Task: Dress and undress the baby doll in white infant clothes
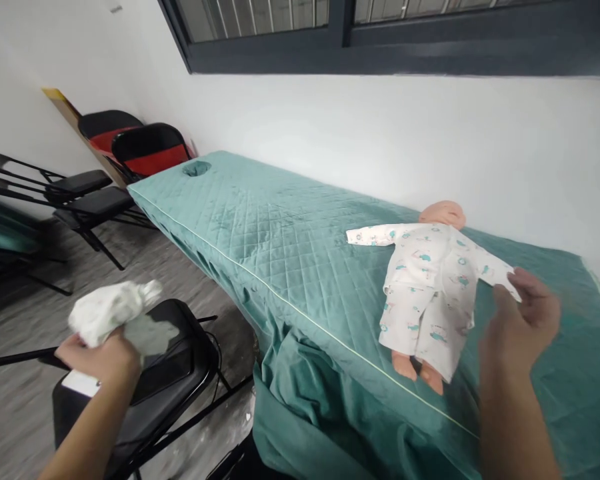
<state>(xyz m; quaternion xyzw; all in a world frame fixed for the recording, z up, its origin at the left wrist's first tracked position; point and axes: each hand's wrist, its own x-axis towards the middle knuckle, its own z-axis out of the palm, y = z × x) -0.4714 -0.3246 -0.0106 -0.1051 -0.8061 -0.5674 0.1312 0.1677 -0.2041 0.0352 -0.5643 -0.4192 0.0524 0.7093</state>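
Note:
A baby doll (427,267) in a white patterned top and trousers lies on its back on the green quilted bed cover (280,240), its arms spread out and its feet showing below the trousers. My right hand (523,317) is at the cuff of the sleeve on the right, thumb and fingers closed on its end. Over the black chair at the lower left, my left hand (103,353) grips a bunched white cloth (113,307), part of which hangs down to the right of the hand.
The black chair (180,393) beside the bed holds a dark flat object (165,377) and a white item (81,383). More folding chairs (150,150) stand at the far left. A white wall (305,127) with a dark-framed window runs behind the bed.

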